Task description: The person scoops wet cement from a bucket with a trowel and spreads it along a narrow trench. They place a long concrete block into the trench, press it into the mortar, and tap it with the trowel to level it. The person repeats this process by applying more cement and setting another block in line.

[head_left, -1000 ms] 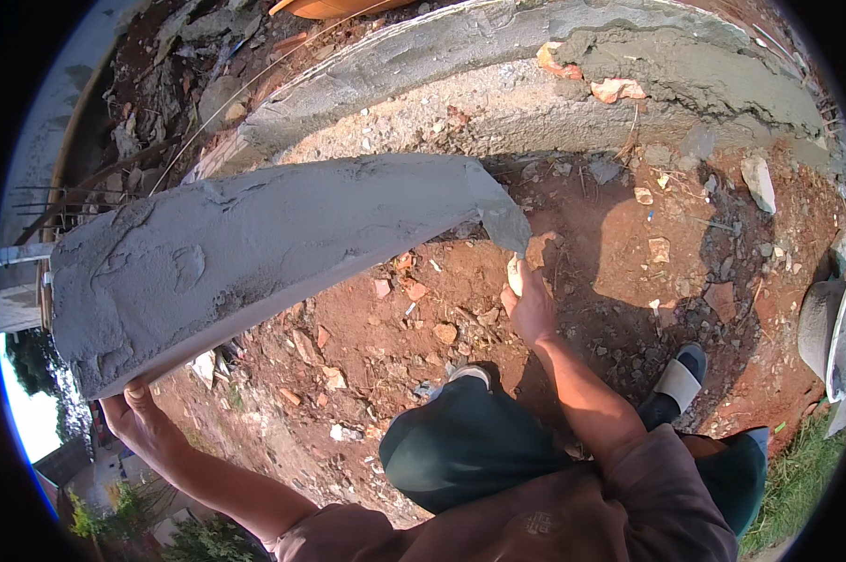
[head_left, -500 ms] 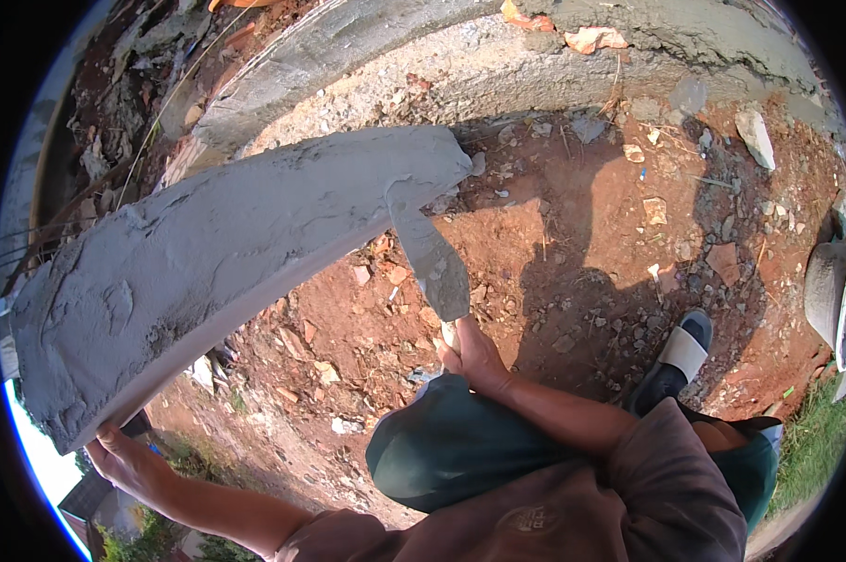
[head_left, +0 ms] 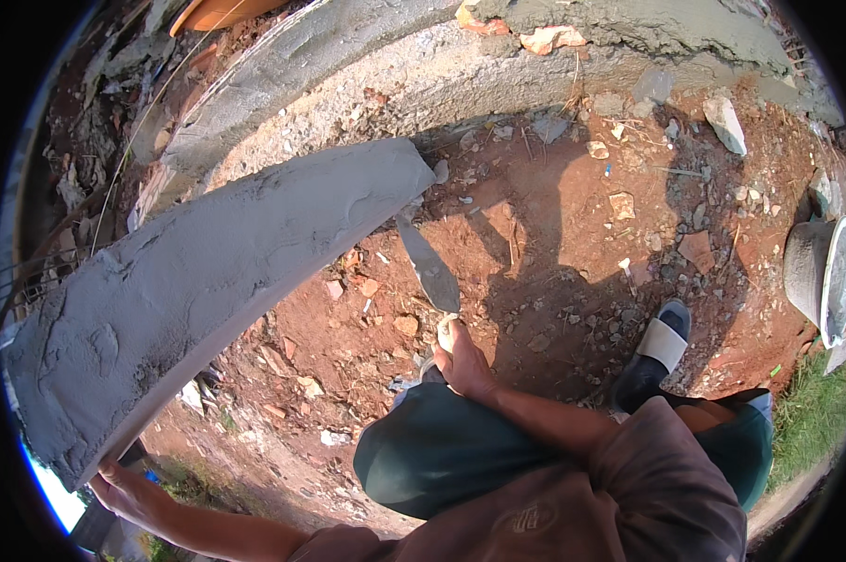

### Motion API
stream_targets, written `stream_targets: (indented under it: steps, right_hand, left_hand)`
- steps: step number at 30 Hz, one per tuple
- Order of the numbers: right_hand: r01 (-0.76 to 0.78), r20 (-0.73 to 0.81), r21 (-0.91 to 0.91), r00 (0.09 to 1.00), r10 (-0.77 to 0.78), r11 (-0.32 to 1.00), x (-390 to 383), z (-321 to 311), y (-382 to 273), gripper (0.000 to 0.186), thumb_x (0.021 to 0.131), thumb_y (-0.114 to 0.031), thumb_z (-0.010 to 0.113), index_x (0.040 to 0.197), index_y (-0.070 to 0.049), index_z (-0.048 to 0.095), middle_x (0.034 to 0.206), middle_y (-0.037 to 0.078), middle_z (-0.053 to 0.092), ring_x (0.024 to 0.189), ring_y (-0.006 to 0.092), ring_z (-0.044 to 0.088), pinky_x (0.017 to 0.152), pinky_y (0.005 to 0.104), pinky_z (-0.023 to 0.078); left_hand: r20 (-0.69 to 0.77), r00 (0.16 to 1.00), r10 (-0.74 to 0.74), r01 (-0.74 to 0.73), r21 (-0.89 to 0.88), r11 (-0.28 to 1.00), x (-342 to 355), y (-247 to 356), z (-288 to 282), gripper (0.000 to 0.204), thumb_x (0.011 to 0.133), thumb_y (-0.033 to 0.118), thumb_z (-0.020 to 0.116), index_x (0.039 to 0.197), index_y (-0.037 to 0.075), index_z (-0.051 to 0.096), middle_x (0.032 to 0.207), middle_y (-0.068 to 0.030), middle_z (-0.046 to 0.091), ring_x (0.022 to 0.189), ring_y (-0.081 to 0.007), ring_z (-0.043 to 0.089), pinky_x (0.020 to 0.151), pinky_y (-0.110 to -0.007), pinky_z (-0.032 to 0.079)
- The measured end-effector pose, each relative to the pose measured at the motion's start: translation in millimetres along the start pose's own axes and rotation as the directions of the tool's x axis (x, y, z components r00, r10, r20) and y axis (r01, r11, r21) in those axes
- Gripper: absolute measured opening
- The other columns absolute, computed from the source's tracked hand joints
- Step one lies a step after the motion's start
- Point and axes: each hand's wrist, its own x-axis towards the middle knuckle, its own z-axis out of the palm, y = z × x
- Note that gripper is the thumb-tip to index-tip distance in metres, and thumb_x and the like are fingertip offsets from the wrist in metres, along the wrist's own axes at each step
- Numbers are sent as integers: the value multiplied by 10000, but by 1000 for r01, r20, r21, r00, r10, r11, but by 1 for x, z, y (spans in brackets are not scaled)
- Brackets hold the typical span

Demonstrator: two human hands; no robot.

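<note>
A long pillar (head_left: 207, 253) coated in smooth wet grey mortar slants from the lower left to the upper middle. My left hand (head_left: 128, 492) is at its lower left corner, with fingers gripping the edge; some fingers are partly hidden behind it. In my right hand (head_left: 465, 361), closed round the handle, is a trowel (head_left: 428, 267). Its pointed blade, smeared with mortar, extends up toward the pillar's right edge, near its far end. Whether the blade tip touches that edge, I cannot tell.
Reddish soil (head_left: 498, 244) strewn with stones and brick bits surrounds my feet. A curved concrete footing (head_left: 376, 84) runs across the far side. At the right lies a tipped, mortar-crusted bucket (head_left: 807, 272) beside grass (head_left: 821, 412). An orange curved object (head_left: 222, 13) shows at the upper left.
The trowel blade has come off the pillar's mortar face and now lies beside its edge. My left hand stays at the pillar's lower corner. The whole view has shifted slightly.
</note>
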Motion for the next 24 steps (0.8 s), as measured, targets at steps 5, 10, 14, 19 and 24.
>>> stream_targets:
  steps: [5,10,14,19,24]
  right_hand:
    - [2,49,-214,999,9,977,-43,-104,-20,512,852,-290,540,1287,-77,375,1106,219,504,974,419,544,816,473,445]
    - [-125,-360,-385,933,-24,914,-99,-318,-118,523,841,-258,549,1280,-20,393,1042,239,538,963,428,539,812,463,444]
    - [-328,-711,-320,703,3,889,-192,-473,-171,517,838,-175,539,1264,75,390,1098,295,545,980,438,542,835,455,442]
    - [-703,-833,-200,488,259,682,-272,-596,-163,585,819,-213,590,1312,20,378,1138,303,526,1053,429,525,888,464,426]
    - [-534,-699,-480,712,64,696,-266,-609,-171,637,790,-227,674,1288,58,397,1258,304,431,1212,464,380,1002,455,350]
  left_hand:
    - [190,930,316,-324,12,946,14,38,-23,939,675,673,547,1342,45,338,1264,-228,438,1146,-382,443,912,-523,392]
    - [463,588,663,-700,-121,704,67,101,-62,1101,585,503,756,1428,103,172,1344,-242,334,1211,-455,349,950,-586,340]
    - [602,533,595,-555,-281,783,68,50,-27,1214,451,107,802,1440,19,103,1454,-237,208,1349,-410,206,1103,-507,211]
    - [635,532,560,-530,-266,805,66,75,-41,1220,471,120,814,1436,31,74,1426,-255,228,1310,-423,254,1098,-493,233]
    - [677,487,552,-575,-227,786,63,129,-54,1153,551,324,830,1399,-19,127,1348,-268,299,1240,-433,331,1020,-518,307]
